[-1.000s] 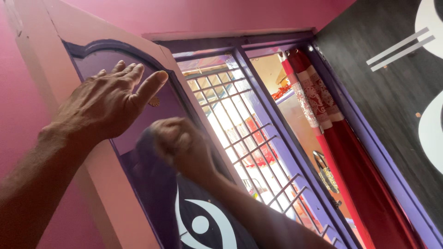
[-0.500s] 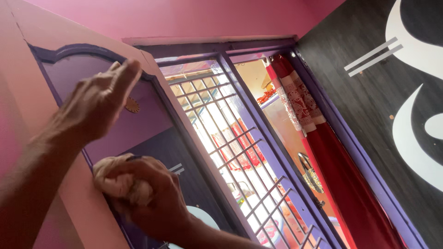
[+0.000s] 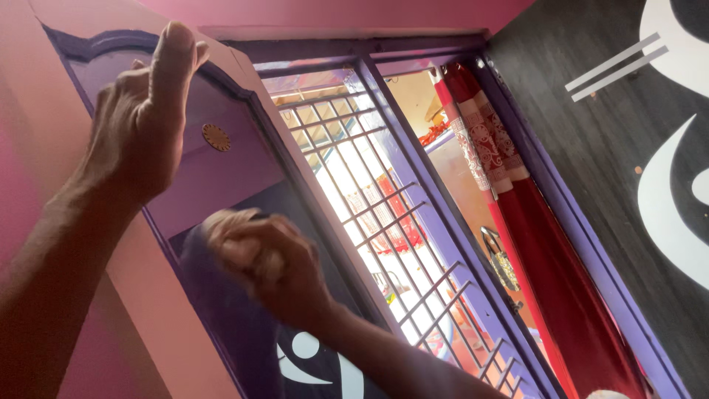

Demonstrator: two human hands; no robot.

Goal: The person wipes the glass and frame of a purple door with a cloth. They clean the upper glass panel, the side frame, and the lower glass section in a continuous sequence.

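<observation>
Fingers of the right hand curl shut around a purple cloth, which hangs lengthwise down the shutter's dark panel; the left hand lies open-fingered by its top edge.

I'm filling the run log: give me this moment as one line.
left hand: flat on shutter | right hand: pressing cloth to shutter | beside: window grille
</observation>
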